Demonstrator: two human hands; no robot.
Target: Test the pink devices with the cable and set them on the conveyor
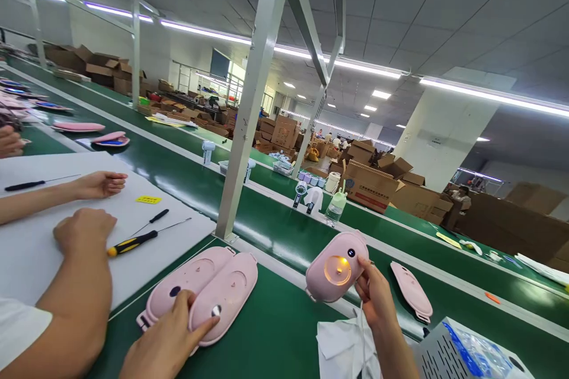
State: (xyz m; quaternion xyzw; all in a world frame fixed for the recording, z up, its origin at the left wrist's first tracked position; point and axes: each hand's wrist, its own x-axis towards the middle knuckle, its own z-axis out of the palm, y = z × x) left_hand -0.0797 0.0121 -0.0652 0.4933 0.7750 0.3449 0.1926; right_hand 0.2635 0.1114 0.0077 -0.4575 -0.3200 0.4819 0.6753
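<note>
While the right hand [376, 296] grips one pink device [336, 266] upright, its lamp lit (apparently under test), the left hand's [166, 340] fingers rest loosely on two pink shells [208, 290] lying untested on the green worktop [275, 331].

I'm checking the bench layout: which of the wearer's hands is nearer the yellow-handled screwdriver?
Left. The left hand rests on the two pink shells below and right of the yellow-handled screwdriver. The right hand is far to the right, holding the lit pink device.
</note>
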